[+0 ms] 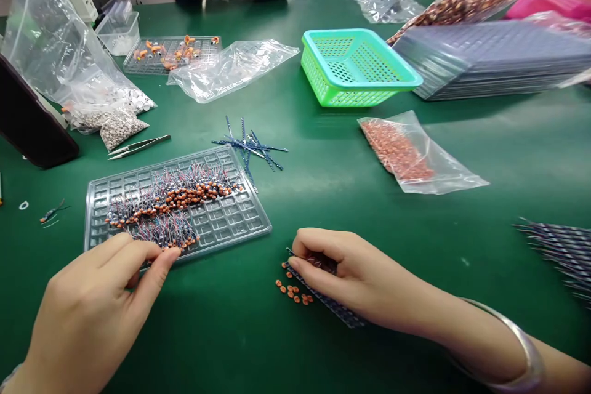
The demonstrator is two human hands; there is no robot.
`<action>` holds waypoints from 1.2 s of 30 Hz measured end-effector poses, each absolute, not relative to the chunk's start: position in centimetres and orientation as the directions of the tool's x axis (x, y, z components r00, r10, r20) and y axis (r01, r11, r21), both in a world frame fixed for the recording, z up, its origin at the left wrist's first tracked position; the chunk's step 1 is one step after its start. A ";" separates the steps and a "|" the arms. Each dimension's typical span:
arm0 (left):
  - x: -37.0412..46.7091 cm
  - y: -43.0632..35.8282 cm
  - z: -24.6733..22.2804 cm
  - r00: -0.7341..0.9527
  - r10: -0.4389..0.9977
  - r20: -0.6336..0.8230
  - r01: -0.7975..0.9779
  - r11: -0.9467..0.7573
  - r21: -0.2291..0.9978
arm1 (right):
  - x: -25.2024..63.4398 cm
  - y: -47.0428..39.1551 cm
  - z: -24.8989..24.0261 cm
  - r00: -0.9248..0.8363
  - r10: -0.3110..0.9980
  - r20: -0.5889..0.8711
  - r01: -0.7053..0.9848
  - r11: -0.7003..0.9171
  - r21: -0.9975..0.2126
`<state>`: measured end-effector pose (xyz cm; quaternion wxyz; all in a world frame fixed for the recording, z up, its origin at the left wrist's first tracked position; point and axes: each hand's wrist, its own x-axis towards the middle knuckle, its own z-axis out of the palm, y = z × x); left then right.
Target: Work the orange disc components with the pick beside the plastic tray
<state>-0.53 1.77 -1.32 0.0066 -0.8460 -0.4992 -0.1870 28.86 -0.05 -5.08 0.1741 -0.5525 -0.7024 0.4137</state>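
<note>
Your left hand (95, 295) has thumb and forefinger pressed together at the tray's near edge, right against the wired parts (184, 196); you cannot tell whether 1 is caught between them. Your right hand (355, 271) pinches the far end of 1 dark strip (333, 306), which runs back beneath the palm. The wired parts look very light, with limp, hair-fine leads that would tangle and probably tear loose if tugged; take each by its firm orange end. The strip seems thin and a little springy, best held by its edges. Loose orange discs (290, 294), roughly 12, lie just left of your right fingertips; they look hard, small and apt to skid, so press before lifting. Count 1 clear tray (242, 217) just beyond your left grip, its wired parts too crowded to number, and 1 pair of tweezers (152, 142) farther beyond. Past the tray, beyond and between both grips, about 10 blue strips (249, 146) overlap. Beyond your right grip are 1 bag of orange pieces (397, 151) and, farther off, 1 green basket (318, 83).
</note>
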 end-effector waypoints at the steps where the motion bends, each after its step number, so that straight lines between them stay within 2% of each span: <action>1: -0.5 1.8 -1.3 0.432 0.843 0.321 0.847 -0.501 0.177 | 28.8 0.0 -5.1 -0.328 0.921 -0.211 0.633 0.049 -0.773; 36: -0.5 1.5 -1.3 0.425 0.846 0.322 0.845 -0.499 0.195 | 28.4 -0.6 -5.2 -0.280 0.939 -0.199 0.663 0.039 -0.747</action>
